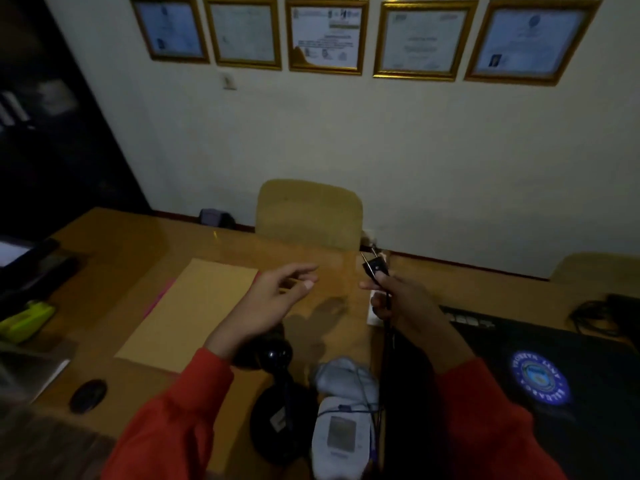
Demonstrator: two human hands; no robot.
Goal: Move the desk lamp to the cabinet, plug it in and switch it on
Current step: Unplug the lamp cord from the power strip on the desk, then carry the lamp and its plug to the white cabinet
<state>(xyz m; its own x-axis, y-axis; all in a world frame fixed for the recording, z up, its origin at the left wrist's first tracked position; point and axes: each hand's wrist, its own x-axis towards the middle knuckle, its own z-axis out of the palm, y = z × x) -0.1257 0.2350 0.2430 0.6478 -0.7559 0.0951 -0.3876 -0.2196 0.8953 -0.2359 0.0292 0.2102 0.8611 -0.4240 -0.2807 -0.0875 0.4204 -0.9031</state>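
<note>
A black desk lamp point(277, 393) stands on the wooden desk point(131, 244) near its front edge, its round base below and its dark head partly hidden under my left wrist. My right hand point(398, 299) grips the lamp's black plug point(372, 265), prongs pointing up and away, and the black cord point(388, 341) hangs down from my fist toward the lamp. My left hand point(273, 299) hovers open above the desk to the left of the plug, fingers spread, holding nothing. A white power strip point(372, 315) lies partly hidden behind my right hand.
A brown envelope point(194, 313) lies left of centre. A grey-white blood pressure monitor point(341, 434) sits beside the lamp base. A black laptop bag point(540, 382) fills the right. A mouse point(88, 394), green stapler point(27, 320) and tan chair point(308, 213) are nearby. A dark cabinet point(41, 116) stands at left.
</note>
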